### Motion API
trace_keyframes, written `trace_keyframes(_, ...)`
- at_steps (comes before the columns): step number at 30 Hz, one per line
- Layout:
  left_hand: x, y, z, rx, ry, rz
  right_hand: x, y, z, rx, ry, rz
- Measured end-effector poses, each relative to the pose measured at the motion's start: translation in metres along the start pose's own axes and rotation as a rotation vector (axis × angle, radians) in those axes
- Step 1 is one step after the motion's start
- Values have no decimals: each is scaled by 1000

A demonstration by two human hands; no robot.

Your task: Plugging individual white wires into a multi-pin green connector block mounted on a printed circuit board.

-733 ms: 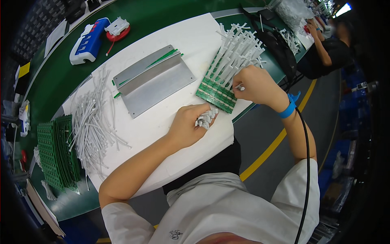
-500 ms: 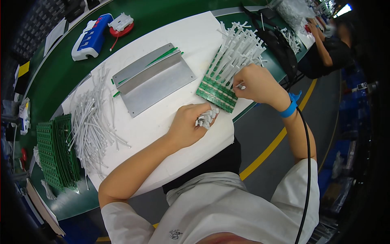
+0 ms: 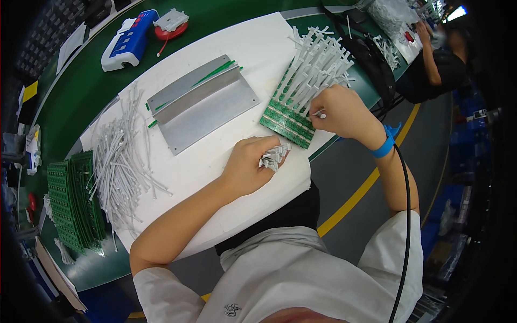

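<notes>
A green circuit board panel [image 3: 285,125] lies at the right side of the white work sheet. Rows of white cables with flat connectors [image 3: 318,67] stand up from its far part, while its near rows are bare. My right hand [image 3: 339,110] is at the panel's right edge, finger and thumb pinched on a white connector [image 3: 320,114]; whether it touches the board is hidden. Closed in a fist just in front of the panel, my left hand [image 3: 250,164] holds a bundle of white connector cables [image 3: 275,156], their ends poking out past the thumb.
An angled metal plate [image 3: 207,107] with green strips lies mid-sheet. Loose white cables [image 3: 121,161] are heaped at left, beside stacked green boards [image 3: 72,202]. Farther back are a blue-and-white device [image 3: 129,42] and a red disc [image 3: 171,31]. A black cord [image 3: 407,231] runs along my right arm.
The blue-and-white device and red disc have shifted slightly right and away. At far right, the other person's arm has moved a little. My hands stay almost still.
</notes>
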State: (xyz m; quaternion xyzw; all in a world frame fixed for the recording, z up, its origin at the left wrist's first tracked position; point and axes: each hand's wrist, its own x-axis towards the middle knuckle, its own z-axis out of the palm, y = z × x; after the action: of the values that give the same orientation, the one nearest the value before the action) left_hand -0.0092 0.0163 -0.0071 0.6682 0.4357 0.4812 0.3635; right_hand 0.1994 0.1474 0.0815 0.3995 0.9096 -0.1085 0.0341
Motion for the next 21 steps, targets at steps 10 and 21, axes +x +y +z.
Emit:
trace_keyframes(10, -1, -1, 3, -54, 57, -16, 12, 9, -6, 228, -114, -24)
trace_keyframes(21, -3, 3, -2, -205, 52, -252, 10, 26, 4, 429, -87, -32)
